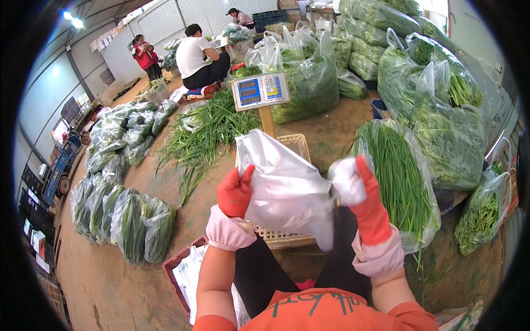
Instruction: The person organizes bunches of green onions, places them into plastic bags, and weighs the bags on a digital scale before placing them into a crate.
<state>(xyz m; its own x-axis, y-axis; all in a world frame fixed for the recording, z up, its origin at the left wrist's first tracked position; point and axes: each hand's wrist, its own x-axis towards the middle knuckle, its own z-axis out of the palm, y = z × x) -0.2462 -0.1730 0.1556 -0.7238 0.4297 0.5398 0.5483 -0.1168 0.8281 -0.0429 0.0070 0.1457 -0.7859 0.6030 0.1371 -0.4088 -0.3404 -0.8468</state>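
Observation:
A white plastic bag (pixel 285 186) is stretched between my two hands, its lower part hanging over my lap. My left hand (pixel 236 194), in a red rubber glove, pinches the bag's left edge. A bunched, blurred part of white plastic (pixel 347 181) is in my right hand (pixel 370 207), gloved the same way. Behind the bag, a digital scale display (pixel 261 91) stands on a post, and a cream plastic basket (pixel 304 145) shows around the bag. To my right lies a large open bag of long green leaf vegetables (pixel 393 178).
Packed bags of greens (pixel 136 227) line the floor at left. Loose green stalks (pixel 207 128) lie past the scale. Large filled bags (pixel 447 132) stand at right. A red crate (pixel 169 265) with white bags sits by my left leg. A person (pixel 196 58) squats ahead.

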